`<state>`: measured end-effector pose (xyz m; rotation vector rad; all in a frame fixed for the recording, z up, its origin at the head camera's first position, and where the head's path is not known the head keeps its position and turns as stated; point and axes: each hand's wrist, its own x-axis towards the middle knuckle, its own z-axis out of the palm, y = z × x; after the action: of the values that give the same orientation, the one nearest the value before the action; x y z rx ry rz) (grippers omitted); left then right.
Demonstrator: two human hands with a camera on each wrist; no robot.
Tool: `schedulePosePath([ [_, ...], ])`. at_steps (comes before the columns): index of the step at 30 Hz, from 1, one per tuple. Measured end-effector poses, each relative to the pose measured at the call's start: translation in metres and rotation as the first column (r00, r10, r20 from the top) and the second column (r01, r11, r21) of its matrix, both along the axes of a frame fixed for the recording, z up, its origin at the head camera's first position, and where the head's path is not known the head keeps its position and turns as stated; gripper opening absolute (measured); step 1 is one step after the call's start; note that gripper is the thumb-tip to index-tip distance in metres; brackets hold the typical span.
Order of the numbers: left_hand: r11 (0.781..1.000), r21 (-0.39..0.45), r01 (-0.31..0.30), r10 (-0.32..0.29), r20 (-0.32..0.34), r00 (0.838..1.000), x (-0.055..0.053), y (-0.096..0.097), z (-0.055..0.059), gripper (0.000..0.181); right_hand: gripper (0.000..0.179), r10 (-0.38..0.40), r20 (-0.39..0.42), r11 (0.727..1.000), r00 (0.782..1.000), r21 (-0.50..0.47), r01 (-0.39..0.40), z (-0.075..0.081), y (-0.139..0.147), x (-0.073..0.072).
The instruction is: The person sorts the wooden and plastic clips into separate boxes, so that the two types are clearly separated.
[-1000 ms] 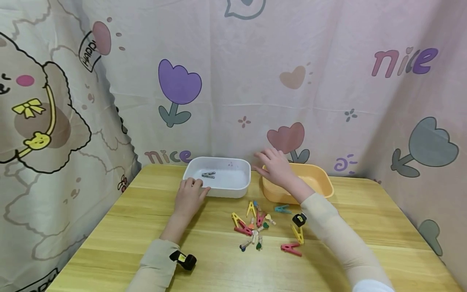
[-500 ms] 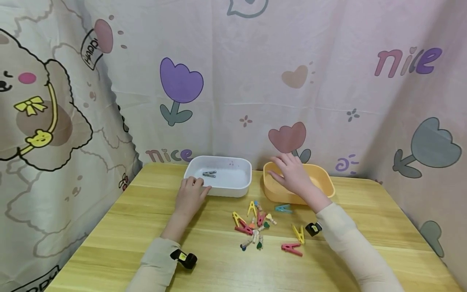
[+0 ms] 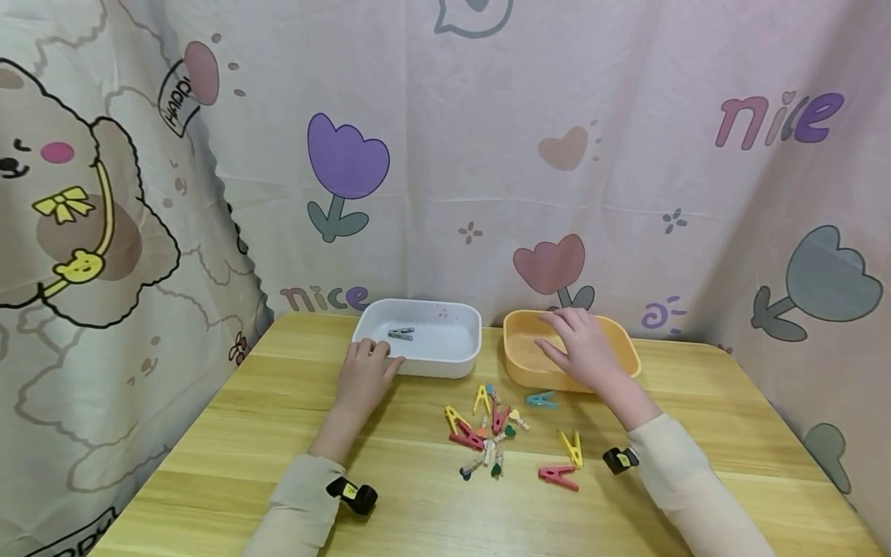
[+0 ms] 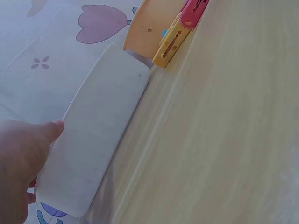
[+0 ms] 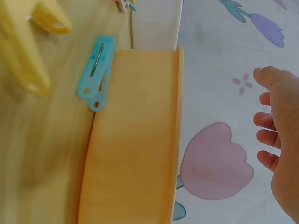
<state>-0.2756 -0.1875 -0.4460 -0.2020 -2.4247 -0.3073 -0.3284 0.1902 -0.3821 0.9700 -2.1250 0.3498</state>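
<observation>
My left hand grips the near left corner of a white plastic basin, its thumb lying along the rim in the left wrist view. Inside that basin lies a grey clothespin. My right hand hovers over an orange plastic basin, fingers loosely bent and holding nothing. In the right wrist view the hand stands apart from the basin's rim. Just in front of the orange basin lies a blue clothespin.
Several small wooden clips with coloured tops lie mid-table among yellow and red clothespins. Nearer me on the right are a yellow clothespin and a red clothespin. A patterned curtain hangs behind the wooden table.
My right hand has moved right and slightly down, from the gap between the basins to above the orange basin. My left hand stays on the white basin.
</observation>
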Motion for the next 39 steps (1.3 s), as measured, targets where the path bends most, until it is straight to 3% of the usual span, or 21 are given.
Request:
schedulePosePath([
  [17,1.000,0.005,-0.002,0.002,0.017,1.000,0.000,0.000,-0.001,0.032,0.042,-0.062,0.069,0.997,0.996,-0.036,0.065,-0.024,0.031,0.021],
  [39,1.000,-0.008,0.000,0.000,-0.014,1.000,-0.002,0.000,-0.003,0.032,0.040,-0.046,0.110,0.987,0.993,0.156,0.029,-0.047,0.033,0.040],
])
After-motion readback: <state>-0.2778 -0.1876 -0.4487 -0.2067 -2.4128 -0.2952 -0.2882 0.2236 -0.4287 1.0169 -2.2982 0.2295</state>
